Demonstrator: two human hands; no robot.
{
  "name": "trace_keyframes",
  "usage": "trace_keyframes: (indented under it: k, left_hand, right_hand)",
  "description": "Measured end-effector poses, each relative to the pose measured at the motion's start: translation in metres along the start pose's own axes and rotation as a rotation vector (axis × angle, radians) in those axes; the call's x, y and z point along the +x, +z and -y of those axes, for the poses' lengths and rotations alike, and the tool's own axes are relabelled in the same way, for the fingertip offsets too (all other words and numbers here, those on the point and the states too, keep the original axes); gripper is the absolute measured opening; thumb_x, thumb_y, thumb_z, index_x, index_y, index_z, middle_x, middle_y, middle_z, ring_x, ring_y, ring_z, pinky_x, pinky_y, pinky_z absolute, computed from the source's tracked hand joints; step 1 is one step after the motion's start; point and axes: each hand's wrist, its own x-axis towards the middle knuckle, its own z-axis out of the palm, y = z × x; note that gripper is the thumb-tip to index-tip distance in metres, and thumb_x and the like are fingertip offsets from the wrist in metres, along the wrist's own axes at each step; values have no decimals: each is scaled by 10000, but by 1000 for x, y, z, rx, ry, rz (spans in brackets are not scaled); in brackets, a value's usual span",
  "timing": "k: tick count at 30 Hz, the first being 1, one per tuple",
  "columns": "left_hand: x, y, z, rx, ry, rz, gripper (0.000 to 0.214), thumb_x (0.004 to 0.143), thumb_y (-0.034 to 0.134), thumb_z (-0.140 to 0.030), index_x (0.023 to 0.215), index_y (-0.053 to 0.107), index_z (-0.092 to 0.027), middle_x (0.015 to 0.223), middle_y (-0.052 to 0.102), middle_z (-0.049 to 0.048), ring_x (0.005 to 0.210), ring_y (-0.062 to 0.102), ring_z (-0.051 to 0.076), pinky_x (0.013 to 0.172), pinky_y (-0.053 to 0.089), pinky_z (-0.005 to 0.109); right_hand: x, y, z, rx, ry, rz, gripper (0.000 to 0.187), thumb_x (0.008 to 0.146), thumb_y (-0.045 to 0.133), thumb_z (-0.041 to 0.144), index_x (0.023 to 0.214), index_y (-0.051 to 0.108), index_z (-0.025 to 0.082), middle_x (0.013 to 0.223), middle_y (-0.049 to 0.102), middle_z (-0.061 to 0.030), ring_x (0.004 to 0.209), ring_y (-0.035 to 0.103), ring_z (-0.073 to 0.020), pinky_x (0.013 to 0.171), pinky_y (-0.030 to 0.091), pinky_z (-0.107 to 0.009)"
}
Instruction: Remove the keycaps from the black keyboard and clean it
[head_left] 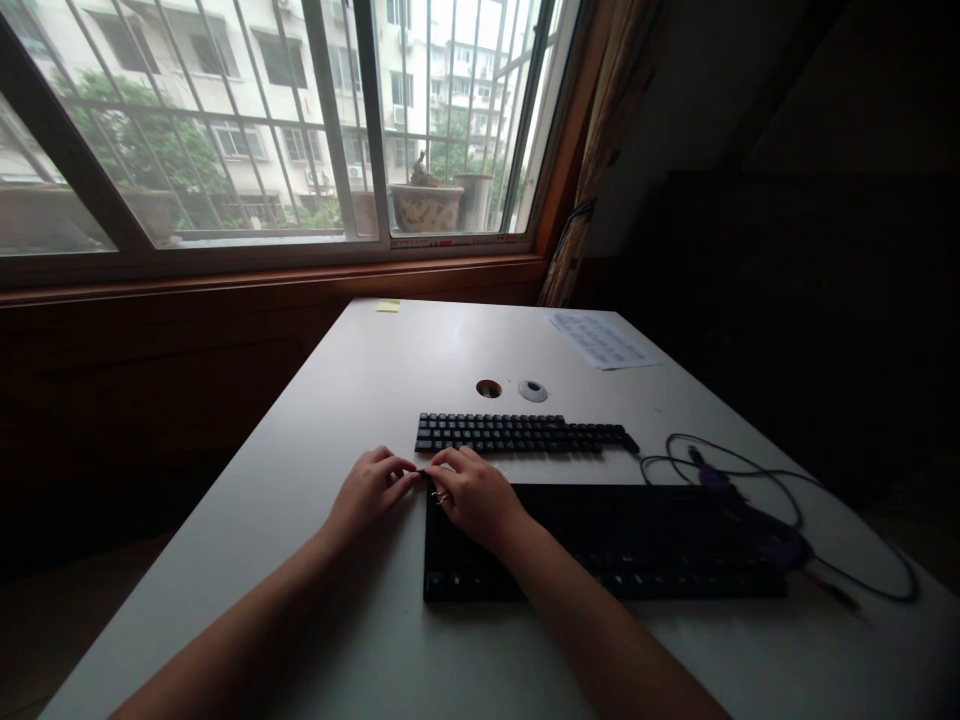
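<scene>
A black keyboard (pixel 615 510) lies on the white table, its front row holding keycaps while much of the area behind looks dark and bare. At its back left corner, my left hand (pixel 373 492) and my right hand (pixel 478 497) meet, fingertips pinched around a small black piece (pixel 422 472) too small to make out. The right hand, with a ring on one finger, is over the keyboard's left end and hides part of it. My left hand is just off that edge. Black keycaps (pixel 491 433) stand in close rows behind the keyboard.
A black cable (pixel 795 510) with purple plugs (pixel 791 548) loops over the keyboard's right end. Farther back are a cable hole (pixel 489 389), a round grey cover (pixel 533 391), a printed sheet (pixel 604 340) and yellow sticky notes (pixel 388 306). A barred window (pixel 285 130) is beyond the table (pixel 315 400).
</scene>
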Motion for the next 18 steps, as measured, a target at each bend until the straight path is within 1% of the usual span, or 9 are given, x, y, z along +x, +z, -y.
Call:
trace_keyframes:
  k: [5, 10, 13, 18]
  left_hand:
    - [2, 1, 1, -33, -19, 4, 228, 878, 620, -403, 909, 754, -221, 860, 639, 58, 801, 632, 211, 724, 506, 315]
    - [5, 0, 1, -85, -18, -40, 227, 875, 622, -394, 932, 754, -218, 871, 627, 54, 764, 630, 183, 675, 512, 275]
    - [7, 0, 1, -95, -12, -42, 222, 882, 614, -377, 951, 747, -213, 881, 619, 52, 753, 631, 172, 675, 520, 270]
    - [8, 3, 2, -99, -21, -58, 179, 884, 624, -331, 961, 727, -208, 901, 643, 47, 740, 645, 165, 698, 536, 278]
  right_hand:
    - [0, 0, 0, 9, -7, -4, 279, 915, 525, 161, 1141, 672, 232, 1144, 640, -54, 1025, 522, -206, 859, 492, -331]
    - [1, 0, 1, 5, -9, -12, 268, 963, 478, 226, 1144, 676, 223, 1155, 646, -53, 1020, 520, -211, 862, 490, -340]
    - [0, 0, 2, -9, -11, -7, 273, 982, 467, 283, 1153, 670, 218, 1178, 642, -55, 1025, 517, -219, 864, 492, -350]
    - [0, 0, 5, -33, 4, -9, 278, 978, 485, 316, 1184, 644, 215, 1200, 636, -58, 1055, 512, -233, 854, 502, -359]
